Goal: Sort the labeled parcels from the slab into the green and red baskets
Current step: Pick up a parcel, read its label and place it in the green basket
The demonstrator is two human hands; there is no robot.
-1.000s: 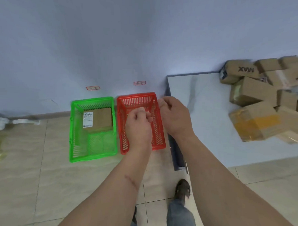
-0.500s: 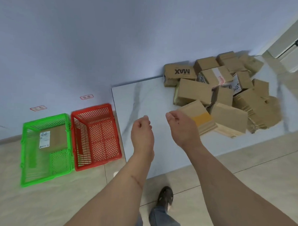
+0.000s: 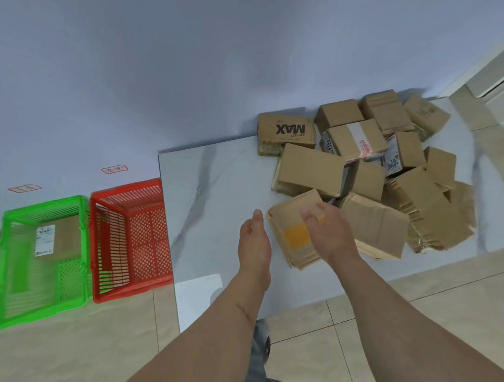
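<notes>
A pile of several brown cardboard parcels (image 3: pixel 370 167) lies on the white marble slab (image 3: pixel 216 189). Nearest to me is a parcel with yellow tape (image 3: pixel 293 233). My right hand (image 3: pixel 328 231) hovers over it with fingers spread and relaxed; contact cannot be told. My left hand (image 3: pixel 254 240) is just left of that parcel, fingers straight, holding nothing. The green basket (image 3: pixel 7 266) on the floor at the left holds one labeled parcel (image 3: pixel 58 237). The red basket (image 3: pixel 135 197) beside it has nothing in it.
Two small red-bordered labels (image 3: pixel 114 169) are stuck on the wall above the baskets. A door frame (image 3: pixel 498 83) stands at the far right. My shoe (image 3: pixel 263 335) and trouser leg are on the tiled floor in front of the slab.
My view has swung right from the baskets to the slab. Both hands have moved right and opened, and the right one has come over the yellow-taped parcel.
</notes>
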